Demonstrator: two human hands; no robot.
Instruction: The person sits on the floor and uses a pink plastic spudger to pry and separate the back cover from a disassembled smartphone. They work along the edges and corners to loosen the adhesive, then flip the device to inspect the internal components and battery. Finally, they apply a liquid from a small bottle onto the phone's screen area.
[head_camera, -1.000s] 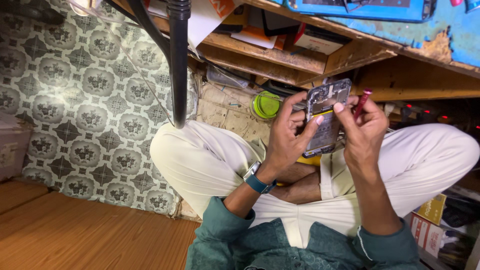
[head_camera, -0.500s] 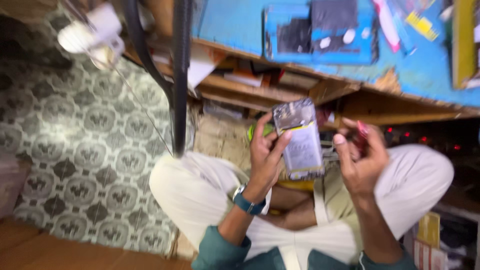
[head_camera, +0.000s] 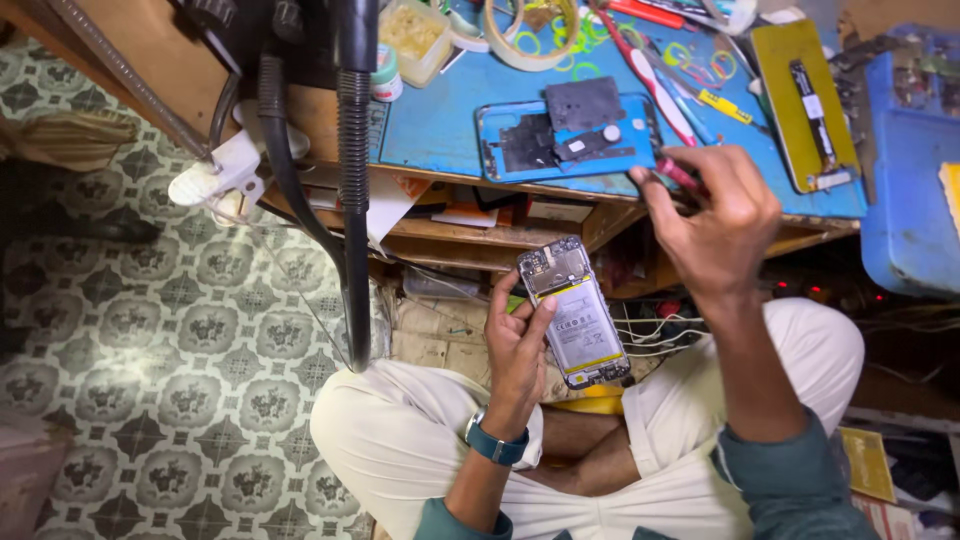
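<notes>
Blue bench (head_camera: 430, 135): one opened phone (head_camera: 577, 315), two hands.

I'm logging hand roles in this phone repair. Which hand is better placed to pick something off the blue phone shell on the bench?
Probably the right hand: it hovers at the blue phone shell, pinching a red-tipped tool. The left hand is lower, gripping the opened phone.

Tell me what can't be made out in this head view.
- Right hand: holds a small red tool; its tip is hidden by the fingers.
- Opened phone in the left hand: its front faces away, and the board parts are too small to tell.
- Blue tray: cut off by the right edge.
- Shelf under the table: contents in shadow.
</notes>
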